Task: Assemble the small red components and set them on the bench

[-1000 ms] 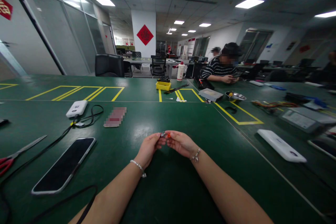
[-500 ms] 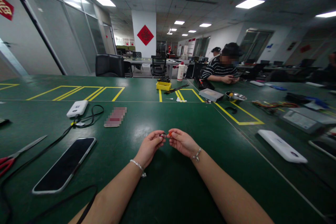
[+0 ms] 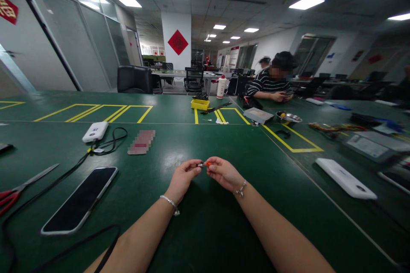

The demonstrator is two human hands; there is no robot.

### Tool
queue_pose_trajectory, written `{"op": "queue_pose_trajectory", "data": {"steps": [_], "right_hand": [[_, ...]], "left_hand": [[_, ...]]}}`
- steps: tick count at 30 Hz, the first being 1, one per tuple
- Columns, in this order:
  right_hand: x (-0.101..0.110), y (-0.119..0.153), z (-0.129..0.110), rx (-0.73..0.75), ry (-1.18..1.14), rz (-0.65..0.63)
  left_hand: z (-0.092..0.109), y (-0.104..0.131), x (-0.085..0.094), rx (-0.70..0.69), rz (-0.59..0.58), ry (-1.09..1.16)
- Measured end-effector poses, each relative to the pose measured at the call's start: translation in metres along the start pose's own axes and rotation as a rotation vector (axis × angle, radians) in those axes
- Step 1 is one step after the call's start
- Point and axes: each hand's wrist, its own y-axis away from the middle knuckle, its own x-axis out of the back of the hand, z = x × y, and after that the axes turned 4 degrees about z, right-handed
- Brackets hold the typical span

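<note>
My left hand (image 3: 185, 178) pinches a small dark and silvery piece (image 3: 200, 165) between thumb and forefinger. Close beside it, my right hand (image 3: 223, 175) is closed on a small orange piece (image 3: 209, 164). The two pieces meet or nearly meet above the green table (image 3: 205, 230); I cannot tell whether they are joined. Both are too small to name, and the fingertips hide part of each.
To the left lie a phone (image 3: 81, 200), red-handled scissors (image 3: 35, 178) and a white power bank (image 3: 95, 132) with a black cable. A yellow bin (image 3: 200, 105) stands ahead. On the right are another white device (image 3: 346, 178) and a metal bowl (image 3: 288, 117). A person (image 3: 272, 81) sits beyond.
My hands stay almost in place. Slightly more of the dark piece and of the orange piece shows between the fingers. The whole view has shifted a little.
</note>
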Motion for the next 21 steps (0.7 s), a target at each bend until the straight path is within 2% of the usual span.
{"op": "queue_pose_trajectory", "data": {"steps": [9,21], "right_hand": [[-0.0005,-0.0009,0.0020,-0.032,-0.017,0.007],[-0.0023,-0.0013,0.0022,-0.030,0.003,0.012]], "left_hand": [[-0.0004,-0.0001,0.0002,-0.005,-0.006,0.020],[0.0024,0.0001,0.0005,0.108,-0.011,0.103]]}}
